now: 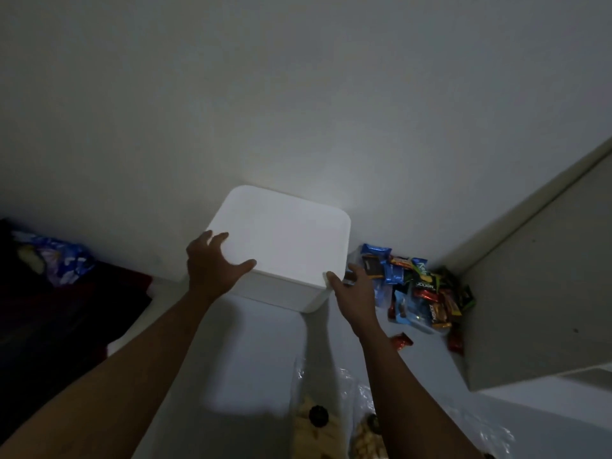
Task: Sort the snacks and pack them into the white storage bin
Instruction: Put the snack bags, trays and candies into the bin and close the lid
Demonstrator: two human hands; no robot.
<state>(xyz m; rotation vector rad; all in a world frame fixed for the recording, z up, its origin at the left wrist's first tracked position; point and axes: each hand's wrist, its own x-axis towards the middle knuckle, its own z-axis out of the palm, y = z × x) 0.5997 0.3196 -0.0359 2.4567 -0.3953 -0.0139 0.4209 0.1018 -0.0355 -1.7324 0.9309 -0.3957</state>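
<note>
We steady the rounded white plastic storage bin (281,240) against the wall (298,94), left hand (215,263) spread flat on its top, right hand (354,293) at its near corner with a grip we cannot tell in the dimness, likely to open it for the bright wrapped snacks (420,293) beside.

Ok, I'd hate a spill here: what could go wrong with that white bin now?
The left hand lies spread on top of the white bin and the right hand meets only its near corner, so it might slip or tip. The snack pile sits close beside the bin; shifting it could scatter wrappers.
</note>
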